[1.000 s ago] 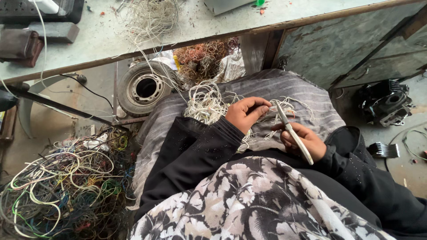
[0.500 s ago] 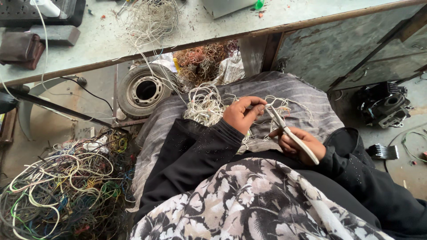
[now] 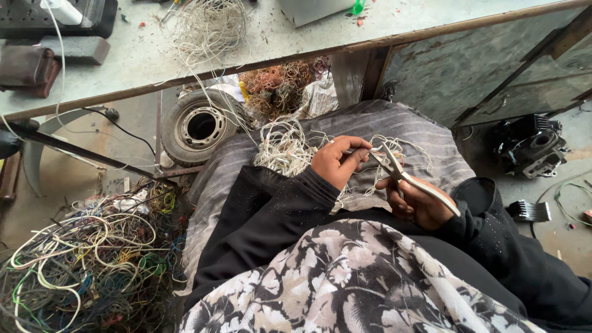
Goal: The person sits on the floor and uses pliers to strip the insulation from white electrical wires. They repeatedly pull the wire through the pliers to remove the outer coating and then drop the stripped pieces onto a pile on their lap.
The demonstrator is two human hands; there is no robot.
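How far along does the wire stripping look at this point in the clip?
Done: a heap of bare copper strands lies under the workbench. In hand: the left hand pinches a thin white wire while the right hand works pliers at it. Left: a tangle of white wire on the lap and a large pile of coloured cables on the floor.

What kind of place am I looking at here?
Likely a scrap-wire stripping workshop: a big pile of tangled coloured cables on the floor, a dusty workbench with wire scraps, and an old wheel beneath it.
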